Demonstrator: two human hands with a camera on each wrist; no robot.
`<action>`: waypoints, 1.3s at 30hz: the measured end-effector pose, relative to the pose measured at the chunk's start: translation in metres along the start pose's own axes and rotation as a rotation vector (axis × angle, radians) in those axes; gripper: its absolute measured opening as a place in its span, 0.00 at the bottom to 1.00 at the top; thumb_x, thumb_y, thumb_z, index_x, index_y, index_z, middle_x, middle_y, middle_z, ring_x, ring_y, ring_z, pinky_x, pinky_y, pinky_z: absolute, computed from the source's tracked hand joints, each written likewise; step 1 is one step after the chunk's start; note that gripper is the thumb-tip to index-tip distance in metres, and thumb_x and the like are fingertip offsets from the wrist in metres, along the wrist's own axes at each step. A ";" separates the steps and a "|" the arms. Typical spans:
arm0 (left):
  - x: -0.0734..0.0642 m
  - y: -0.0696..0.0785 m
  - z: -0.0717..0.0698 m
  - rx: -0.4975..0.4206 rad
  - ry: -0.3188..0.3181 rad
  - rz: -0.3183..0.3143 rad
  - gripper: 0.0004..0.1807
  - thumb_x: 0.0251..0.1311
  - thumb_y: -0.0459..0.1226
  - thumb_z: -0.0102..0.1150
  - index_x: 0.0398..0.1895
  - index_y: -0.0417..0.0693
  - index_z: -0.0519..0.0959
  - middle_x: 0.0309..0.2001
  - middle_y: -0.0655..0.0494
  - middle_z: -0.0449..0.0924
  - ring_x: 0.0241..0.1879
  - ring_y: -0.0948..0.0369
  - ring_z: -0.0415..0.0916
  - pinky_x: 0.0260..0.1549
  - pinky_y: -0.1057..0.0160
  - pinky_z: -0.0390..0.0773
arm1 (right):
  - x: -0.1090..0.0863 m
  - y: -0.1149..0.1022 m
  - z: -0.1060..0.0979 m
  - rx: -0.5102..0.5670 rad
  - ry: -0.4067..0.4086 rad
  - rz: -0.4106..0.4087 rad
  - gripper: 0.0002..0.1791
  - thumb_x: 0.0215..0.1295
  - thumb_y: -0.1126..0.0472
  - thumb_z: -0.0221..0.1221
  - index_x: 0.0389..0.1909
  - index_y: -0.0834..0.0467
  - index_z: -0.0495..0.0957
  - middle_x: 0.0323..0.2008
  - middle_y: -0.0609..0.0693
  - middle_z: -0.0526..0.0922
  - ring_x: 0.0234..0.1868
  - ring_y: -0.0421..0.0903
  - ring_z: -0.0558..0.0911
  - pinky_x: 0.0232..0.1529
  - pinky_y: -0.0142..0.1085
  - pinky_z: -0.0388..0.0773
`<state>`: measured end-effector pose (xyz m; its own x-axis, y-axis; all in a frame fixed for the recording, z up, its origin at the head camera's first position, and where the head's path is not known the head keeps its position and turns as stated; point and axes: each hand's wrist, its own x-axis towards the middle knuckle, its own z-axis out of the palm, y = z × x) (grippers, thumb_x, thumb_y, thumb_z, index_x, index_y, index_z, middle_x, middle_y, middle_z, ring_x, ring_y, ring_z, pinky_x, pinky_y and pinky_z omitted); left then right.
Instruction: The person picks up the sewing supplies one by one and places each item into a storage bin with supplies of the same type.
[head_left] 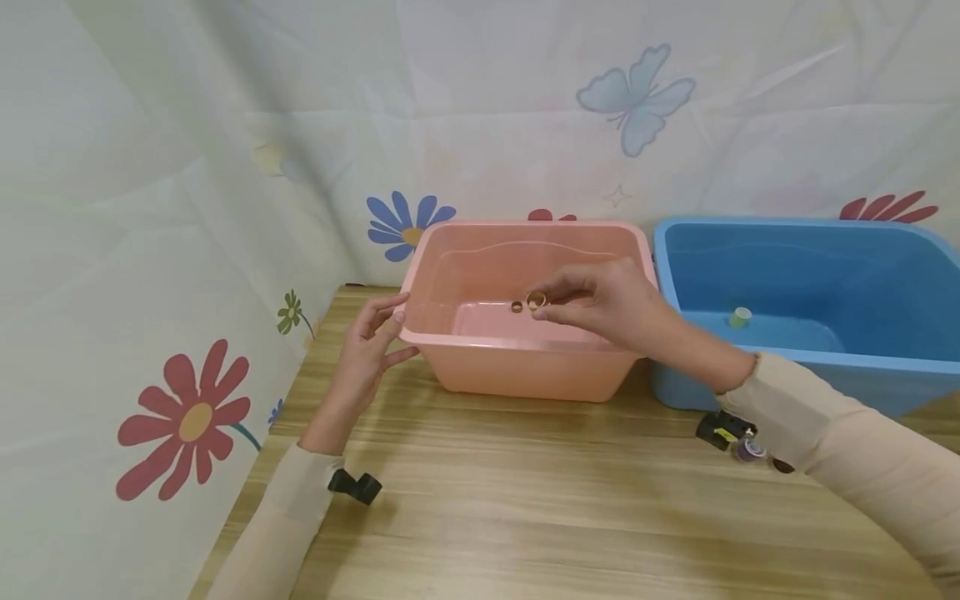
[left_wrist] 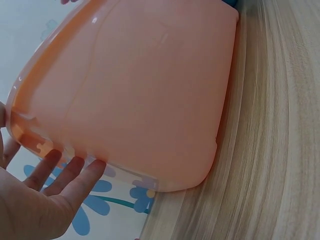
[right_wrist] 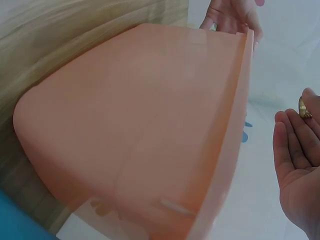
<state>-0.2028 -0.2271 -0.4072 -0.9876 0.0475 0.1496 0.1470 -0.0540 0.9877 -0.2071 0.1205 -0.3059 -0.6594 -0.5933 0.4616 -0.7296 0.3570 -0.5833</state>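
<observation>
A pink plastic basin [head_left: 525,371] stands on the wooden table. My left hand [head_left: 365,348] holds its left rim near the front corner; in the left wrist view several fingertips press the outer wall. Above the basin, my right hand [head_left: 611,300] pinches a gold-coloured ring [head_left: 536,300] between thumb and fingertip. Seen edge-on in the right wrist view, the ring [right_wrist: 303,108] has a dotted texture on part of its band. A smaller, darker ring [head_left: 517,307] shows past it, inside the basin.
Right of the pink basin stands a blue basin [head_left: 817,363] with a small pale cylinder [head_left: 740,317] in it. A small purple-and-white item [head_left: 748,450] and a dark brown piece [head_left: 783,467] lie by my right sleeve. A patterned curtain [head_left: 487,108] hangs behind.
</observation>
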 end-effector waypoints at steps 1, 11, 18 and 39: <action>0.000 0.000 0.000 0.001 0.000 0.000 0.22 0.74 0.45 0.58 0.66 0.51 0.73 0.63 0.48 0.69 0.60 0.50 0.72 0.46 0.50 0.86 | 0.001 0.000 -0.001 -0.011 -0.001 -0.001 0.15 0.57 0.64 0.74 0.46 0.58 0.88 0.39 0.46 0.90 0.40 0.39 0.88 0.43 0.34 0.86; 0.000 -0.001 -0.002 -0.003 0.002 0.005 0.22 0.74 0.45 0.58 0.66 0.50 0.73 0.62 0.49 0.70 0.60 0.52 0.72 0.46 0.49 0.86 | 0.012 0.002 -0.012 0.032 -0.037 0.049 0.13 0.59 0.64 0.72 0.46 0.58 0.88 0.40 0.49 0.90 0.41 0.42 0.89 0.45 0.35 0.86; 0.000 -0.001 -0.002 -0.002 0.005 0.002 0.22 0.74 0.44 0.58 0.66 0.49 0.73 0.62 0.50 0.70 0.59 0.52 0.73 0.46 0.50 0.86 | 0.018 0.002 -0.016 -0.015 -0.040 0.060 0.14 0.62 0.63 0.71 0.49 0.57 0.88 0.42 0.49 0.90 0.41 0.41 0.89 0.43 0.34 0.86; -0.001 -0.001 -0.005 0.006 0.009 -0.001 0.20 0.73 0.45 0.58 0.65 0.52 0.74 0.63 0.50 0.70 0.59 0.53 0.73 0.45 0.51 0.87 | 0.052 0.003 -0.025 -0.018 -0.081 0.144 0.17 0.67 0.62 0.67 0.56 0.57 0.82 0.51 0.50 0.87 0.53 0.43 0.86 0.52 0.35 0.84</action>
<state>-0.2018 -0.2324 -0.4082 -0.9882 0.0384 0.1485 0.1466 -0.0475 0.9880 -0.2481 0.1089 -0.2666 -0.7410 -0.5914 0.3181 -0.6322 0.4550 -0.6271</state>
